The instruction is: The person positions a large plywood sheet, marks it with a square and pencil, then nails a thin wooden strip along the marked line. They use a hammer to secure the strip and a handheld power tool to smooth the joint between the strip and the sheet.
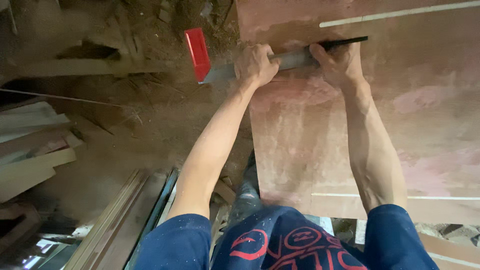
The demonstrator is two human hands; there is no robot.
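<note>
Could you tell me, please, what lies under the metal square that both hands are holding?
Under the square lies a reddish plywood sheet. Its red stock hangs past the sheet's edge, over the sawdust floor. Any marks beneath the blade stay hidden.

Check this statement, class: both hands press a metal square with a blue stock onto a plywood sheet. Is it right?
Not quite: the stock is red, not blue, as the head view shows. The left hand and right hand do press the metal square onto the plywood sheet.

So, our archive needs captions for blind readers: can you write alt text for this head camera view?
Seen from above, a person's left hand and right hand press a long metal square with a red handle across a reddish plywood sheet. Sawdust covers the floor, with stacked timber to the left.
</note>
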